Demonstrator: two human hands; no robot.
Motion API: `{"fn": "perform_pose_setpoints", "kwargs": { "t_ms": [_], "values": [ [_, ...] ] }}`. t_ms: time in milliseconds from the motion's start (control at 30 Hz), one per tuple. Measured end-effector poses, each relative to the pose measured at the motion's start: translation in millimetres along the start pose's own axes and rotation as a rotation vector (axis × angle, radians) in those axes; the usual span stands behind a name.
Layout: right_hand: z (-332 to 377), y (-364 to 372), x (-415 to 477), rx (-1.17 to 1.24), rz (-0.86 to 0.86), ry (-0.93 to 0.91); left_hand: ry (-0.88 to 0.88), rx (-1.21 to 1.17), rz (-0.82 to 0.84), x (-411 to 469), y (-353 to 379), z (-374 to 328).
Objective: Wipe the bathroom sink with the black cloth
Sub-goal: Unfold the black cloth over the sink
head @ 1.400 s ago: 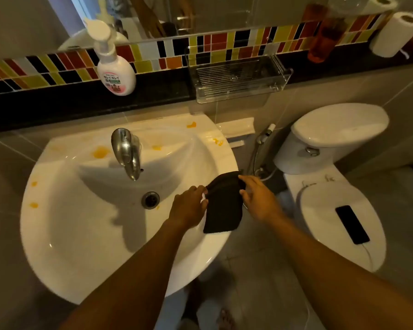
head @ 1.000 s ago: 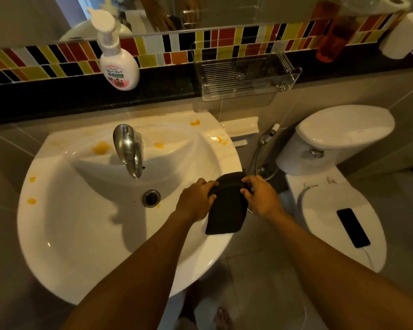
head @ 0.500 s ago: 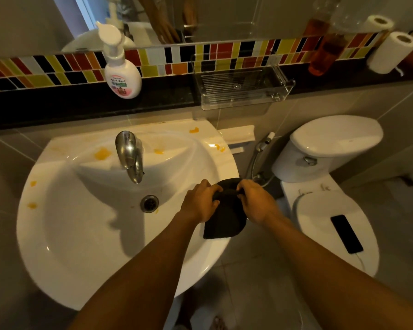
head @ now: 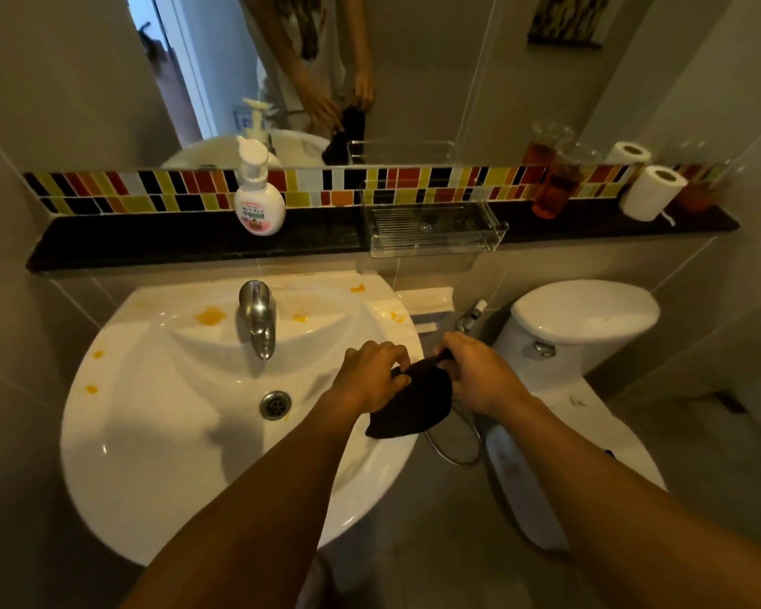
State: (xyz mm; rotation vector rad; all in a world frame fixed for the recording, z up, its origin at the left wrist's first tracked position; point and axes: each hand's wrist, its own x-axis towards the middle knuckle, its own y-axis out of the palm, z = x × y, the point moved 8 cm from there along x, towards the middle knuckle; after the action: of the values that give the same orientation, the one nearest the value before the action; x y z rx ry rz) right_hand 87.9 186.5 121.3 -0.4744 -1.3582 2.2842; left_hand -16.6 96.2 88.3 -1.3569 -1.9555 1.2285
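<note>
Looking down at a white bathroom sink (head: pixel 159 454) that's pretty messy: yellow-orange splotches (head: pixel 210 315) sit on the rim at about 9 o'clock and along the back ledge from 11 to 1 o'clock. A chrome faucet (head: pixel 258 318) sticks out from the 12 o'clock side, with the round drain (head: pixel 275 405) just below it in the bowl. Up on the black shelf (head: pixel 150 241) behind the sink stands a white pump soap bottle (head: pixel 258 200), and to its right a clear plastic tray (head: pixel 433 228) hangs off the shelf edge.

Both hands are bunched on the black cloth (head: pixel 414 406), which hangs in the air over the sink's rim at roughly 3 o'clock, not touching the basin as far as I can tell. The left hand (head: pixel 370 375) has its fingers curled closed, pinching the cloth's top left edge. The right hand (head: pixel 479 371) is closed around the top right corner, so the cloth droops down between them in a folded wad.

A metal sprayer hose (head: pixel 453 450) loops below the cloth, next to the white toilet (head: pixel 585 314). Farther right on the shelf are two glasses of reddish liquid (head: pixel 550 186) and a toilet paper roll (head: pixel 651 191).
</note>
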Motion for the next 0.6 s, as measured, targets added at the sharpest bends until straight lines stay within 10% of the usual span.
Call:
{"fn": "perform_pose_setpoints", "kwargs": {
  "t_ms": [600],
  "values": [
    [57.9, -138.3, -18.2, 0.161, -0.202, -0.090, 0.136, -0.062, -0.226, -49.7, -158.6, -83.4]
  ]
}}
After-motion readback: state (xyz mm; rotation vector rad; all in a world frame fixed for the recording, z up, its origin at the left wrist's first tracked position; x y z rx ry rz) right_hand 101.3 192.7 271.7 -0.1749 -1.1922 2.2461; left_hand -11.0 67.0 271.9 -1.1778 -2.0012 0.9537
